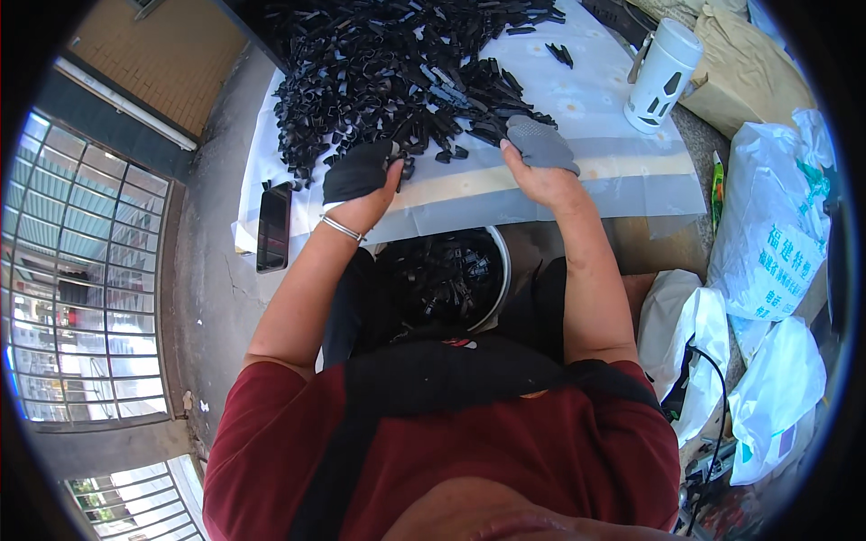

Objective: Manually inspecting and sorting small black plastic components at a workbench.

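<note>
A large heap of small black plastic pieces (361, 81) lies on the cloth-covered table (451, 191), with short curved ones at the left and long narrow ones at the right. My left hand (363, 180), in a black glove with the thumb bare, is closed on a small curved black piece (407, 168) at the heap's near edge. At the right edge, my right hand (541, 160) wears a grey glove. Its fingers curl beside long narrow black pieces (492, 132); what they hold is hidden. Below the table edge, between my legs, a white-rimmed bucket (502, 279) holds many black pieces.
A phone (274, 227) lies at the table's left edge. A white tumbler (663, 77) stands at the right. Full white sacks (767, 225), brown paper (744, 72) and plastic bags (778, 388) crowd the right side. A barred window (86, 270) is at the left.
</note>
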Action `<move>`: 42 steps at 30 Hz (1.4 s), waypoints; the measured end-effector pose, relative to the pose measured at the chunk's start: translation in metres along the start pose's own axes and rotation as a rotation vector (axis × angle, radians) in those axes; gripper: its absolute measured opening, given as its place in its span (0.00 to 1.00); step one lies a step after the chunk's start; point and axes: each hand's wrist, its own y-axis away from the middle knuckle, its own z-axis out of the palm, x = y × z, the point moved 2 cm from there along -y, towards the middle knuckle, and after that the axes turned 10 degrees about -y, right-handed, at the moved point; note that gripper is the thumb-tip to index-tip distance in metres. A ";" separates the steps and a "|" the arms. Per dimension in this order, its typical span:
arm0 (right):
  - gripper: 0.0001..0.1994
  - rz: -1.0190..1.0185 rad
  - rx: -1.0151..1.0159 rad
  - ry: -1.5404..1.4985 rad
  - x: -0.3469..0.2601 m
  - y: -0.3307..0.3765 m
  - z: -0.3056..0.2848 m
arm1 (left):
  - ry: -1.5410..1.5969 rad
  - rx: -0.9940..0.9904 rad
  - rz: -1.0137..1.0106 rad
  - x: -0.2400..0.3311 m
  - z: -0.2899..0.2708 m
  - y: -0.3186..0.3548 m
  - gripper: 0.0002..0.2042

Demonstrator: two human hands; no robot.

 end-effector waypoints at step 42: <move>0.16 -0.420 -0.175 -0.085 -0.070 0.042 0.034 | 1.543 -0.406 -1.025 0.043 0.018 0.056 0.21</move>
